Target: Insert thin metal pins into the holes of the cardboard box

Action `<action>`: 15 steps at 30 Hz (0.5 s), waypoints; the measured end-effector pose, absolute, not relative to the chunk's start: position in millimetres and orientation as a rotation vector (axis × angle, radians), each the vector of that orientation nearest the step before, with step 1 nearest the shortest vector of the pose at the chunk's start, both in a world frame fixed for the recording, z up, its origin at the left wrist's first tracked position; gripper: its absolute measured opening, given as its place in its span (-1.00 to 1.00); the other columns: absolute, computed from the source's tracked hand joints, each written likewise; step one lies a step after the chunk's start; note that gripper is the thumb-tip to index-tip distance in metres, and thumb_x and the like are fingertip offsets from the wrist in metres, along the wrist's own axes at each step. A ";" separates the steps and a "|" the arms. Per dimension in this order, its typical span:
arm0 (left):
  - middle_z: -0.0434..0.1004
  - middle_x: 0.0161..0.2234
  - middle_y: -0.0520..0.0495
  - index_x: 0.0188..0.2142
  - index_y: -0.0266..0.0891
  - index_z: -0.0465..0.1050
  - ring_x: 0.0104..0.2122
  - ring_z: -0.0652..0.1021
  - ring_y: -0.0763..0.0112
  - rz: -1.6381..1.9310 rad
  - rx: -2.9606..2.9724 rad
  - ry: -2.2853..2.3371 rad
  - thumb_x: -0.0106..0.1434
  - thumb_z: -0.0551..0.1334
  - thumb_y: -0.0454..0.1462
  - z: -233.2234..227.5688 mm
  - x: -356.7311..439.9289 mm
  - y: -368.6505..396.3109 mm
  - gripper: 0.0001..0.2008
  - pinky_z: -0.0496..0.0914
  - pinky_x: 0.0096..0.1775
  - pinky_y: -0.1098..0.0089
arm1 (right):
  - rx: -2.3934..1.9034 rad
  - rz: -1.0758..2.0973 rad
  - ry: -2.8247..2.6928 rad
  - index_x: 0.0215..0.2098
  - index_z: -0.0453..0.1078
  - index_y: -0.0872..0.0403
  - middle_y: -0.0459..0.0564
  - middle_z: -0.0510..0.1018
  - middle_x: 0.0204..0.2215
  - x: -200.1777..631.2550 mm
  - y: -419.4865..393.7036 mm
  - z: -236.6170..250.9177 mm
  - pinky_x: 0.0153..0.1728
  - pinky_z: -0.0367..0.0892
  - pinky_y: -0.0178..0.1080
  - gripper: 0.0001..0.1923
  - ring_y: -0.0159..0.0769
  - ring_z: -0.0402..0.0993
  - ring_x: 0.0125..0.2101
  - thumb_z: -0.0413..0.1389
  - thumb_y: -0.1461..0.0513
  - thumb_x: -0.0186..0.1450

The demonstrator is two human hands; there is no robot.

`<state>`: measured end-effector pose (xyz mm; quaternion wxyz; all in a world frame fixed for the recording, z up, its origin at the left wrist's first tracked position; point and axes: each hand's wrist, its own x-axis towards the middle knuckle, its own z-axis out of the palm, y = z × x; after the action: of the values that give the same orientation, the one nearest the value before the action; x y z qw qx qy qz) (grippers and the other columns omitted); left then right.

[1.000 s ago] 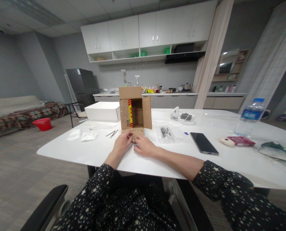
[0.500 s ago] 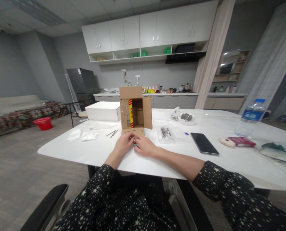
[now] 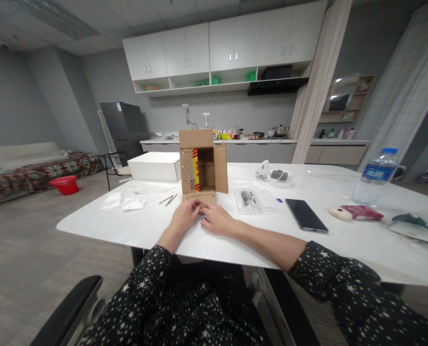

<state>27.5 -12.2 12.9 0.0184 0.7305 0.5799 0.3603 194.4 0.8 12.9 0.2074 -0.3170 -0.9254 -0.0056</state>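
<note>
My left hand [image 3: 187, 211] and my right hand [image 3: 216, 218] meet at the lower flap of an open cardboard box [image 3: 188, 168]. The fingers of both are bent and pinched close together, and whatever lies between them is too small to make out. The box stands upright with its opening toward me; small round bits dot its left flap, and a row of small dark pieces runs along the lower flap [image 3: 199, 195]. Left of the hands lie a few thin dark metal tools [image 3: 169, 199], perhaps tweezers. To the right rests a clear plastic case [image 3: 248, 201] holding small dark parts.
A white box [image 3: 152, 166] and white tissues [image 3: 133, 204] occupy the table's left side. On the right are a phone [image 3: 306, 215], a small blue piece [image 3: 279, 200], a dark red box [image 3: 361, 212], a water bottle [image 3: 374, 178] and a white corded device [image 3: 281, 176].
</note>
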 end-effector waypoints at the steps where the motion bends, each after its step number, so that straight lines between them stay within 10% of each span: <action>1: 0.64 -0.27 -0.07 -0.24 -0.18 0.51 -0.30 0.59 0.28 1.120 2.268 1.802 0.27 0.15 -0.25 12.6 27.4 -12.0 -0.83 0.45 -0.20 0.30 | -0.885 -0.013 -2.577 -0.02 0.43 0.16 0.14 0.50 -0.10 194.5 0.4 13.1 -0.08 0.31 -0.13 -0.68 -0.12 0.40 -0.11 0.01 0.23 0.31; 15: 0.63 -0.26 -0.08 -0.25 -0.20 0.50 -0.27 0.58 0.30 1.076 2.272 1.813 0.26 0.14 -0.26 13.7 27.7 -13.3 -0.83 0.43 -0.19 0.32 | -0.895 -0.008 -2.578 -0.03 0.44 0.16 0.14 0.50 -0.11 194.6 -2.1 14.7 -0.07 0.31 -0.12 -0.69 -0.12 0.40 -0.11 0.01 0.23 0.33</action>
<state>27.7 -13.3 13.7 0.0212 0.7328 0.5849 0.3470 194.6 -2.1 14.7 0.2048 -0.3209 -0.9247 -0.0029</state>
